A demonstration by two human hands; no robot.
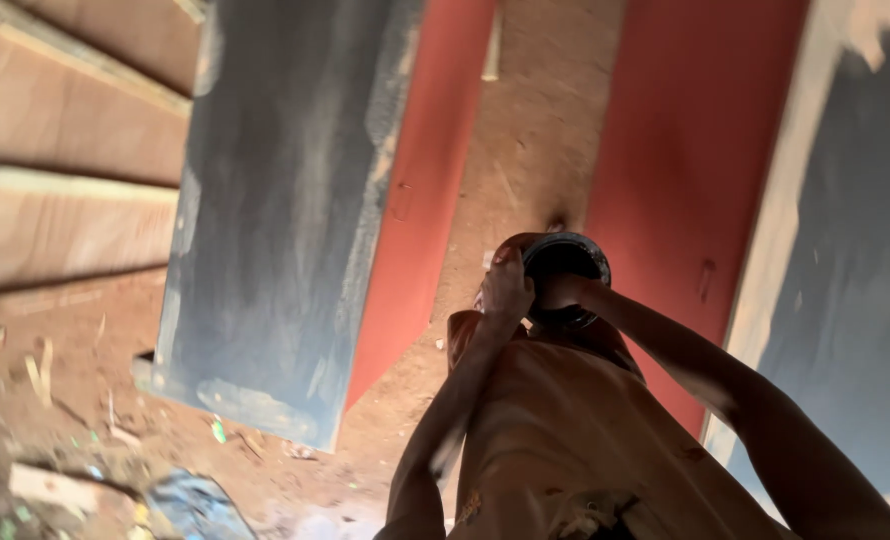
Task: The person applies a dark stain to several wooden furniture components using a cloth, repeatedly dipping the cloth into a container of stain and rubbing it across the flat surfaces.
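Observation:
A small round black container with a dark opening sits in the middle of the view, above a tan cloth-covered shape that lies between my arms. My left hand clasps the container's left rim, fingers curled over the edge. My right hand holds it from the lower right side, and the container partly hides its fingers. I cannot see what is inside the container.
A large dark panel smeared with pale dust and its red edge lie at the left. A red and dark panel is at the right. Reddish dirt ground runs between them. Wooden boards are upper left, scraps and litter lower left.

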